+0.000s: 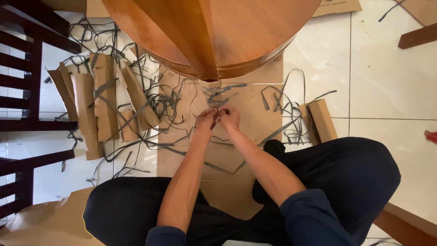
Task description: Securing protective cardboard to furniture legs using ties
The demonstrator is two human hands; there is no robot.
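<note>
Sitting cross-legged, I stretch both forearms forward so they meet just short of the round wooden table (218, 32). My left hand (205, 119) and right hand (229, 116) are together, fingertips pinched on a thin grey strip (217, 108) over the flat cardboard sheet (246, 109) below the table's edge. Folded cardboard pieces (98, 98) lie left of the table.

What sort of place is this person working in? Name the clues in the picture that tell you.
Probably a room in a home, perhaps a dining area: a white tiled floor, a round wooden table and dark wooden chairs. The person sits on the floor among cardboard pieces and grey strips.
</note>
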